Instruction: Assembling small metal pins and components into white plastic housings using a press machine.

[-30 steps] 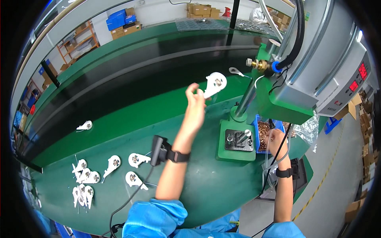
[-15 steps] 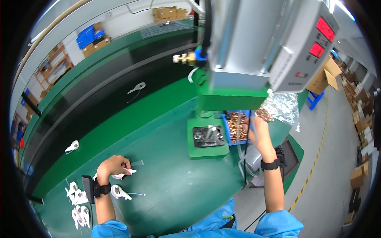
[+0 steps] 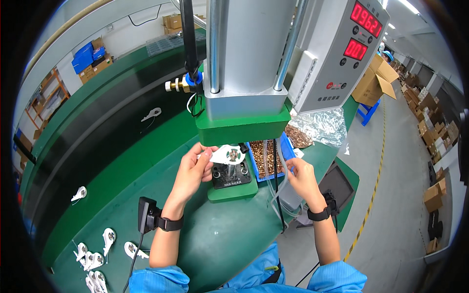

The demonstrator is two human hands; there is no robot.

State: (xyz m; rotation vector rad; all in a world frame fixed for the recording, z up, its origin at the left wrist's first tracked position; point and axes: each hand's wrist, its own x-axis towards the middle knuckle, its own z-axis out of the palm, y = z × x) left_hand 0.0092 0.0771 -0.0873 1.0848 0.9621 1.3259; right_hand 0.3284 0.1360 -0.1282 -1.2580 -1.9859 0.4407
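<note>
White plastic part (image 3: 227, 155): flat, teardrop-shaped, round metal-ringed hole in middle; held just above black fixture (image 3: 231, 177) of press, under green press head (image 3: 243, 128).
Left hand (image 3: 194, 170): fingertips pinching left tip of white plastic part; black wrist unit (image 3: 146, 215) strapped on.
Right hand (image 3: 302, 176): raised beside blue tray (image 3: 267, 157), fingers curled in a pinch; whatever sits between them too small to tell.
Blue tray: filled with small copper-coloured pieces, just right of fixture.
Press: green base (image 3: 233, 191) on green bench (image 3: 122, 195); grey column above, control box (image 3: 337, 49) with red digits at right.
Loose parts: cluster of similar white pieces (image 3: 100, 256) at lower left of bench; one (image 3: 79, 194) farther left; one (image 3: 151, 114) on black belt.
Clear bag (image 3: 325, 124): crumpled, behind tray.
</note>
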